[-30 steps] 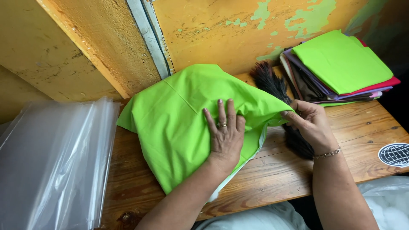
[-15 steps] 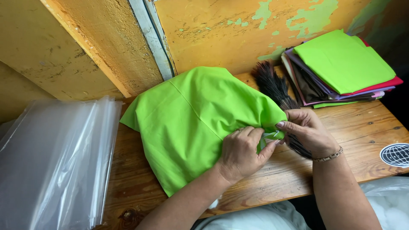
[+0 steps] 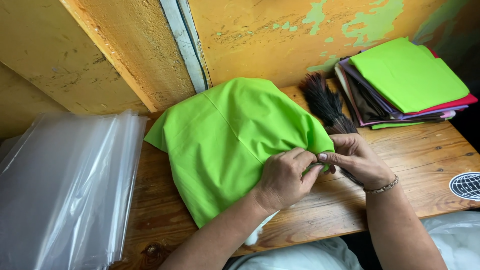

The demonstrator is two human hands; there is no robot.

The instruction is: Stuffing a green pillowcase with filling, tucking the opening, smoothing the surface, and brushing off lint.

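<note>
A bright green cloth [image 3: 230, 135] lies folded on the wooden table [image 3: 410, 165], with something white showing under its near edge. My left hand [image 3: 285, 177] is curled on the cloth's right corner, fingers pinching the fabric. My right hand [image 3: 355, 160], a bracelet at its wrist, meets it from the right and pinches the same corner. The two hands touch at the fingertips.
A stack of clear plastic bags [image 3: 65, 190] lies at the left. A pile of folded cloths [image 3: 405, 85] with a green one on top sits at the back right. A dark bristle brush [image 3: 325, 102] lies behind my right hand. A peeling yellow wall [image 3: 280, 35] rises behind.
My left hand lay flat on the cloth a second ago; it has slid right and closed on the corner beside my right hand.
</note>
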